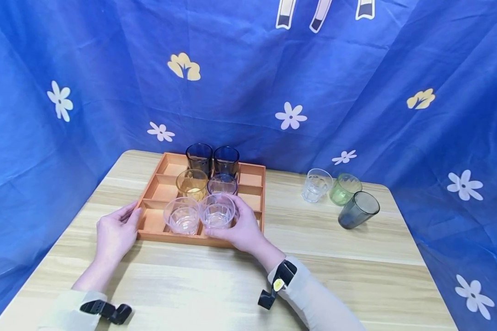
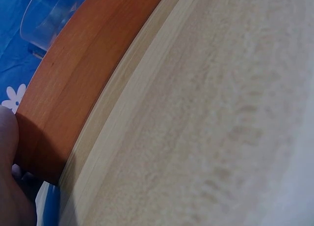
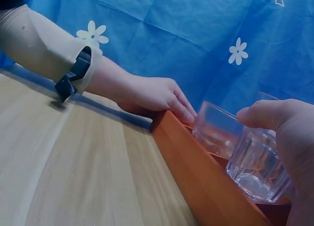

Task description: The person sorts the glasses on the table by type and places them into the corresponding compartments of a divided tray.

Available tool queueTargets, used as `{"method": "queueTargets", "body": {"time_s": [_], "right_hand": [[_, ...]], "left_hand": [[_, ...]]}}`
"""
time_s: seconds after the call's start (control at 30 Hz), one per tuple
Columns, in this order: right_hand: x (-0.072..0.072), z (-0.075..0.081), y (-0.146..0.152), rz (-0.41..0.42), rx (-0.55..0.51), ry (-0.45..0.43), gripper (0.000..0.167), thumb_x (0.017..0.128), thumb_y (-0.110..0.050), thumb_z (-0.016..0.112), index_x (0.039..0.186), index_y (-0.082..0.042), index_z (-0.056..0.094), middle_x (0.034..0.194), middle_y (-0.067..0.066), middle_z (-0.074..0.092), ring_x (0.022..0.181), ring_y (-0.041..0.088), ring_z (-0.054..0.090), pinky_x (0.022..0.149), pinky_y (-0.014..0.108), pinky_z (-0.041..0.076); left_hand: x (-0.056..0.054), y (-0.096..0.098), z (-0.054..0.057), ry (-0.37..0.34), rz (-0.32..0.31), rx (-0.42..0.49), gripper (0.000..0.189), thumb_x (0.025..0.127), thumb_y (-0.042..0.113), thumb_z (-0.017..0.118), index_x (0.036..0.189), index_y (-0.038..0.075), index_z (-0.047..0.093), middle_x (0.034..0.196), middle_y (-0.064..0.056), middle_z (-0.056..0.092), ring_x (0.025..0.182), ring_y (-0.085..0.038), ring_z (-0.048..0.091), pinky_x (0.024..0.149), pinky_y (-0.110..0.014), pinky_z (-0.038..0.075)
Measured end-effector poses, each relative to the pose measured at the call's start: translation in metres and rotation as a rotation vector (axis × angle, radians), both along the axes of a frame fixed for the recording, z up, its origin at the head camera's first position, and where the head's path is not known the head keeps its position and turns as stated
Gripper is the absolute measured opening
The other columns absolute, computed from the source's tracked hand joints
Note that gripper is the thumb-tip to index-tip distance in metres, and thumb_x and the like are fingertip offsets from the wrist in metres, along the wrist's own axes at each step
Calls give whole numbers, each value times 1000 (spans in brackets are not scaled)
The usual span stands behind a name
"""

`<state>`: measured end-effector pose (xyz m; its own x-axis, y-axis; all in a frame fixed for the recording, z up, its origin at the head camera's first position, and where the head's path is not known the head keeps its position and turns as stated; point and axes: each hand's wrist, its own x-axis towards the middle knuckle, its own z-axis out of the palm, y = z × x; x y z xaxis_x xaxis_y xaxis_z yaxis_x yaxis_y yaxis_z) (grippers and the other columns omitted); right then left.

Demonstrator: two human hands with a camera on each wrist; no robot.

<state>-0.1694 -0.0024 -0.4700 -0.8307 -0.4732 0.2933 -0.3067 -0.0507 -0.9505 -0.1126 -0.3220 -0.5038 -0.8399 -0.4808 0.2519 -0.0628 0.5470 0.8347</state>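
Note:
My right hand (image 1: 245, 228) grips a clear faceted glass (image 1: 216, 219) at the front of a wooden compartment tray (image 1: 167, 236). In the right wrist view, its thumb (image 3: 267, 114) lies across the near side of that glass (image 3: 256, 169). The left hand (image 1: 115, 233) holds the tray by its front left corner, thumb at the wall. Another clear glass (image 1: 184, 219) sits in the front row, just left of the held one. Behind them stand an amber glass (image 1: 191, 185) and a purplish glass (image 1: 222, 185), then two dark glasses (image 1: 199, 156) at the back.
Right of the tray, on the wooden table (image 1: 314, 266), are a clear glass (image 1: 316, 185), a green glass (image 1: 345, 189) and a grey glass (image 1: 358, 210). A blue patterned curtain (image 1: 240, 92) hangs behind the table and along its sides.

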Motion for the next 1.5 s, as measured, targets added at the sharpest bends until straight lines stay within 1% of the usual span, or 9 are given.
{"method": "queueTargets", "body": {"time_s": [0.13,0.37,0.53,0.67,0.83,1.0,1.2,1.4,1.5], "right_hand": [[1,-3,1,-1,23,-11,85,73,-5,99,146,-6,55,142,13,62,135,25,56,117,48,44],[0,-7,4,2,59,-15,85,74,-12,100,146,-7,55,143,14,62,134,29,57,116,51,45],[0,-7,5,-29,136,7,87,71,-16,101,145,-9,57,140,8,66,130,26,61,113,41,49],[1,-5,6,-56,193,33,89,69,-17,102,145,-10,58,140,4,67,130,21,61,112,32,48],[3,-3,6,-74,241,70,90,70,-19,102,147,-10,57,140,3,67,129,18,61,111,31,48],[5,-1,8,-87,270,57,92,69,-20,102,149,-10,56,139,5,67,127,22,64,108,30,50],[5,-2,10,-86,265,24,93,70,-16,101,150,-9,55,140,9,66,128,25,64,108,30,50],[2,-5,15,-40,168,-15,93,71,-9,100,150,-4,53,144,14,62,134,25,59,114,27,44],[0,-5,21,-7,120,-21,91,72,-4,98,150,0,51,146,17,60,136,29,57,116,30,44]], "left_hand": [[0,0,0,0,1,7,33,104,15,69,131,-3,72,122,-22,71,92,19,57,77,-2,48],[1,0,0,-9,-1,8,34,104,17,69,132,-2,72,123,-21,71,95,16,59,78,-2,48],[1,-1,-1,-12,-3,3,34,104,18,69,132,0,72,122,-22,70,94,17,59,76,-2,48],[1,0,-1,-3,-3,-8,33,104,17,70,132,-1,72,121,-22,71,92,19,58,76,-1,48],[1,1,-1,6,0,-20,33,104,17,70,131,-2,73,120,-22,72,92,20,56,77,-1,47],[0,0,-1,-7,-8,-14,34,105,18,69,132,-1,72,123,-22,70,95,16,59,77,-2,48],[0,2,-1,-8,-3,0,34,104,18,69,132,-1,72,123,-22,71,96,15,60,77,-2,48],[0,2,-2,-6,-4,13,34,104,17,69,132,-2,72,123,-23,70,95,14,61,77,-3,49],[0,1,-3,-1,-3,20,34,104,17,69,132,-2,72,123,-23,70,93,16,60,76,-2,49]]}}
